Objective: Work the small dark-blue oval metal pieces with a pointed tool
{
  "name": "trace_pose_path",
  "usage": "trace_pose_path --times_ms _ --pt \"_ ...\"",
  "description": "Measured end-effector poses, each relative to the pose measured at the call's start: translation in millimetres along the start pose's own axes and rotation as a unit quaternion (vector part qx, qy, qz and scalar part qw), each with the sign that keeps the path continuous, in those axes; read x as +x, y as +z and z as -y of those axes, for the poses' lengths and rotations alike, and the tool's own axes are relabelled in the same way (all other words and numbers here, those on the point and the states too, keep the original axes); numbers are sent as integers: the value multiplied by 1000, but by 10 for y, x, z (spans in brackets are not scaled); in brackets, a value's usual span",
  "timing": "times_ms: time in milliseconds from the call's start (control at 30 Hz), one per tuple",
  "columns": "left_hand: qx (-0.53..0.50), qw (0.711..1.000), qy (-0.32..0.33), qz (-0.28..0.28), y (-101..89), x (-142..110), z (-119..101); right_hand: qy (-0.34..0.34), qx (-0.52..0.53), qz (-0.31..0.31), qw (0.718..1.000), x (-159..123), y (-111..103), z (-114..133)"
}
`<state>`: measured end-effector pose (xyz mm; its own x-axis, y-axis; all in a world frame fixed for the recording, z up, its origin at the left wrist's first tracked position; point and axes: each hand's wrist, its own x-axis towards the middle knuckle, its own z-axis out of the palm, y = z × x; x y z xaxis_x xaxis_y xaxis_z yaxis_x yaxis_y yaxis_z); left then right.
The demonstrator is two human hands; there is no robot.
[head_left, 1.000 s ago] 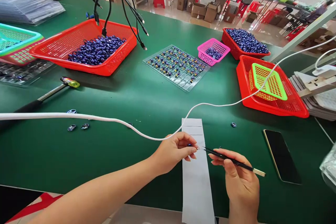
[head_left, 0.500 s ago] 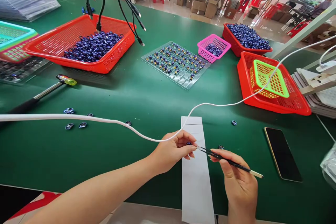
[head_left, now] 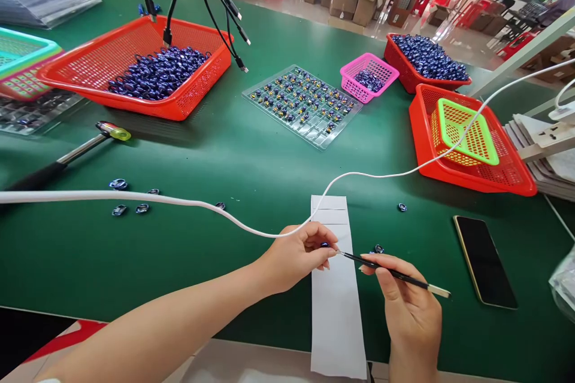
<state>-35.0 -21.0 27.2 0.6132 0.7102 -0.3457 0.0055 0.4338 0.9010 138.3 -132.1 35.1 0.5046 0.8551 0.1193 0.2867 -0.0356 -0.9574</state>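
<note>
My left hand (head_left: 303, 251) is closed around a small dark-blue shiny part (head_left: 324, 245), mostly hidden by the fingers. Between thumb and fingers, my right hand (head_left: 406, 296) grips black tweezers (head_left: 395, 276), whose tips meet the left fingertips. Something tiny and pale shows at those tips, too small to name. Both hands are over or beside a white paper strip (head_left: 336, 311) lying on the green table. Another small blue part (head_left: 379, 249) sits just behind the right fingers. A white cable (head_left: 251, 229) passes in front of the left hand.
Left stand a red basket (head_left: 197, 99) of blue parts and a hammer (head_left: 85, 149). A clear tray (head_left: 321, 142) of parts lies mid-table, a pink basket (head_left: 354, 88) beside it. Right are a red basket (head_left: 507, 182) holding a green-rimmed basket (head_left: 489, 152), and a phone (head_left: 485, 260).
The tweezer arms, visibly apart before, now look pressed together at the left fingertips. Both hands stay almost in place; the view has shifted slightly.
</note>
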Motion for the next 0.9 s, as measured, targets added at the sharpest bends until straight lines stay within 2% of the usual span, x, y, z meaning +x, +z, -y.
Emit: trace_pose_path --times_ms 133,433,633,900 --pt "54 998 16 13 -26 -15 -2 -2 -9 10 1000 -5 -13 -16" --pt "94 995 9 25 -54 -3 51 -14 -27 28 999 5 -17 -33" --pt "51 997 -24 43 -44 -12 -11 12 -37 5 999 -12 -20 26" --pt "29 998 -39 46 -48 7 13 28 74 8 997 29 -46 -63"
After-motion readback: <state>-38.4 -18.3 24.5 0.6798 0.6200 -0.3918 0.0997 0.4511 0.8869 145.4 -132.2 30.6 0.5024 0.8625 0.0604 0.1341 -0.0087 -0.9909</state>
